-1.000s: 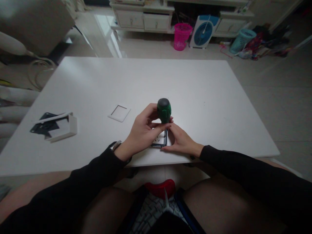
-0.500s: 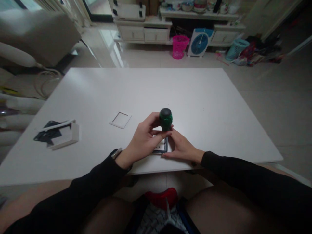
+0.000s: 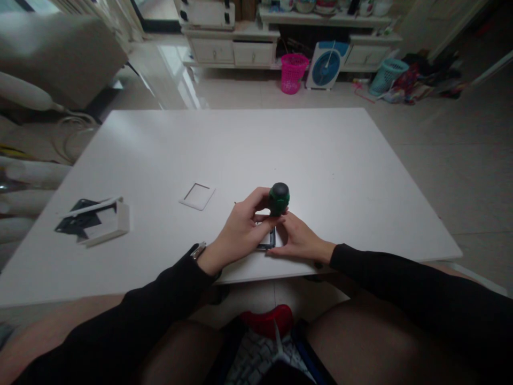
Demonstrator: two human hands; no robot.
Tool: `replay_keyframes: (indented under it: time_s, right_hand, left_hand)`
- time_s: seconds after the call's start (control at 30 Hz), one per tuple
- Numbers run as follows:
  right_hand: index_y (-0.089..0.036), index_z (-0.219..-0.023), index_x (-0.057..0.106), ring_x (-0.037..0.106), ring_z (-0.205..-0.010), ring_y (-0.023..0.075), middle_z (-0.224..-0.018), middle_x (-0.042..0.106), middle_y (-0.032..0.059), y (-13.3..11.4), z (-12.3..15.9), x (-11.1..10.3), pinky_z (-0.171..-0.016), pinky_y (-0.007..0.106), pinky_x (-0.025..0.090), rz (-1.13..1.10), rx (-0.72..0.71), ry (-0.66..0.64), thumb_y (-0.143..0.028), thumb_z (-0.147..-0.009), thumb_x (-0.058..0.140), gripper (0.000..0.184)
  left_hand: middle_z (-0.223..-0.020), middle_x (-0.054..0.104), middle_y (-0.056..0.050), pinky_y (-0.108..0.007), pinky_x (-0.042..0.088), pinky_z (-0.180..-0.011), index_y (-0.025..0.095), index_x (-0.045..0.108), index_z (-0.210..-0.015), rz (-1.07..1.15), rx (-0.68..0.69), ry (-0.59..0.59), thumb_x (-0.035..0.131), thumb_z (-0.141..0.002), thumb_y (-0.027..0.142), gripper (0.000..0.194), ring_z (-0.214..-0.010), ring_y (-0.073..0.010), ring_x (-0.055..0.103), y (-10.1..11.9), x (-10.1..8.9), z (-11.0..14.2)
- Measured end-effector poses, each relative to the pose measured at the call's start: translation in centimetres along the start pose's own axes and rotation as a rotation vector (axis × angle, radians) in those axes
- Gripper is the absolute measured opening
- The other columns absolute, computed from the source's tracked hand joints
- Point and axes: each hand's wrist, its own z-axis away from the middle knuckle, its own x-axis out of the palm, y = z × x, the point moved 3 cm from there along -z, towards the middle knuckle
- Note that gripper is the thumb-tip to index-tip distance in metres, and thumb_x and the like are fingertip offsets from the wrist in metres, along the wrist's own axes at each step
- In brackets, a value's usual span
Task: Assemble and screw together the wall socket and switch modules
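My left hand (image 3: pixel 244 227) is closed around a screwdriver (image 3: pixel 279 199) with a green handle and a black end cap. The screwdriver stands nearly upright over a wall socket (image 3: pixel 272 240) with a dark frame and a white face, which lies near the table's front edge. From the right, my right hand (image 3: pixel 300 238) grips the socket's side, thumb at the near corner and fingers at the far side. The left hand covers much of the socket, and the screwdriver's tip is hidden. Farther left, a square white cover frame (image 3: pixel 206 200) lies flat on the table.
The white table (image 3: pixel 320 144) reaches well beyond my hands. At its left lies an open white box (image 3: pixel 120 227) with dark pieces and a white strip. Past the table's far edge stand a pink basket (image 3: pixel 294 75), a blue-and-white fan (image 3: pixel 325 67) and a cabinet (image 3: pixel 252 53).
The screwdriver's top and my left hand have shifted slightly to the right. The left hand covers more of the socket's face. My right hand has stayed in place on the socket.
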Motion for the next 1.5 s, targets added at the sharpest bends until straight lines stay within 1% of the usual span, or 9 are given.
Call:
replay_keyframes:
  time_s: [0.23, 0.4, 0.57, 0.67, 0.73, 0.97, 1.13, 1.33, 1.5]
  right_hand:
    - [-0.026, -0.141, 0.048, 0.057, -0.13, 0.0357, -0.143, 0.058, 0.0154, -0.3, 0.0, -0.1, -0.108, 0.06, 0.05, 0.001, -0.025, 0.002, -0.048, -0.075, 0.09, 0.081]
    - [-0.025, -0.143, 0.046, 0.058, -0.126, 0.0378, -0.141, 0.058, 0.0161, -0.4, -0.2, -0.2, -0.103, 0.06, 0.052, 0.02, 0.001, -0.023, -0.049, -0.074, 0.091, 0.085]
    - [-0.026, -0.148, 0.042, 0.059, -0.122, 0.0374, -0.137, 0.059, 0.0152, -0.1, -0.1, 0.0, -0.102, 0.06, 0.052, 0.018, -0.008, -0.02, -0.049, -0.074, 0.091, 0.092]
    - [-0.027, -0.144, 0.045, 0.06, -0.118, 0.0363, -0.133, 0.061, 0.0138, 0.1, 0.1, 0.0, -0.1, 0.06, 0.053, 0.016, -0.022, -0.004, -0.049, -0.075, 0.09, 0.085]
    - [-0.026, -0.142, 0.047, 0.061, -0.114, 0.0359, -0.13, 0.061, 0.0137, 0.2, 0.1, 0.0, -0.098, 0.059, 0.054, 0.016, -0.013, -0.002, -0.05, -0.075, 0.09, 0.084]
    - [-0.027, -0.15, 0.042, 0.06, -0.118, 0.0378, -0.136, 0.059, 0.0151, 0.0, 0.0, 0.0, -0.096, 0.06, 0.054, 0.016, 0.029, -0.01, -0.05, -0.073, 0.091, 0.094]
    - [-0.029, -0.153, 0.04, 0.058, -0.123, 0.0387, -0.14, 0.059, 0.0146, 0.1, 0.0, 0.1, -0.101, 0.062, 0.052, 0.026, 0.007, -0.025, -0.053, -0.075, 0.089, 0.095]
    - [-0.027, -0.15, 0.042, 0.058, -0.122, 0.0384, -0.138, 0.059, 0.0154, 0.0, 0.1, 0.0, -0.102, 0.061, 0.051, 0.032, 0.005, -0.024, -0.053, -0.075, 0.089, 0.093]
    - [-0.024, -0.146, 0.045, 0.06, -0.116, 0.0373, -0.132, 0.06, 0.0156, 0.1, 0.1, 0.0, -0.097, 0.06, 0.054, 0.04, 0.008, -0.01, -0.053, -0.075, 0.089, 0.088]
  left_hand:
    - [-0.114, 0.071, -0.009, -0.034, 0.068, -0.087, 0.019, 0.062, -0.12, -0.103, 0.02, -0.074, 0.068, -0.092, 0.017, 0.029, -0.107, -0.0224, 0.074, 0.6, -0.5, -0.4]
    - [-0.113, 0.07, -0.01, -0.04, 0.064, -0.093, 0.017, 0.062, -0.128, -0.303, 0.098, -0.142, 0.061, -0.094, 0.012, 0.035, -0.103, -0.0218, 0.071, 1.2, -1.1, -0.7]
    - [-0.125, 0.062, -0.012, -0.04, 0.06, -0.097, 0.023, 0.035, -0.155, -0.35, 0.12, -0.198, 0.055, -0.098, 0.014, 0.062, -0.108, -0.0214, 0.068, 1.6, -0.9, -0.7]
    - [-0.133, 0.055, -0.016, -0.042, 0.059, -0.098, 0.024, 0.019, -0.16, -0.361, 0.132, -0.202, 0.051, -0.099, 0.014, 0.07, -0.108, -0.0214, 0.067, 1.7, -0.6, -0.6]
    - [-0.132, 0.054, -0.017, -0.044, 0.058, -0.096, 0.022, 0.016, -0.159, -0.397, 0.132, -0.225, 0.049, -0.099, 0.013, 0.069, -0.105, -0.0216, 0.066, 1.6, -0.4, -0.6]
    - [-0.11, 0.063, -0.01, -0.038, 0.059, -0.085, 0.019, 0.035, -0.143, -0.438, 0.103, -0.226, 0.06, -0.099, 0.023, 0.05, -0.091, -0.0194, 0.067, 1.3, -0.3, -1.0]
    - [-0.121, 0.065, -0.011, -0.033, 0.062, -0.085, 0.018, 0.049, -0.134, -0.341, 0.088, -0.274, 0.063, -0.093, 0.015, 0.043, -0.104, -0.0203, 0.068, 2.5, -0.8, -1.7]
    - [-0.126, 0.065, -0.012, -0.031, 0.061, -0.08, 0.02, 0.043, -0.145, -0.362, 0.059, -0.341, 0.059, -0.092, 0.013, 0.055, -0.102, -0.0199, 0.07, 3.4, -1.1, -1.9]
    - [-0.103, 0.066, -0.008, -0.034, 0.057, -0.08, 0.017, 0.049, -0.126, -0.408, 0.001, -0.38, 0.055, -0.093, 0.015, 0.034, -0.095, -0.0207, 0.067, 3.0, -0.8, -1.5]
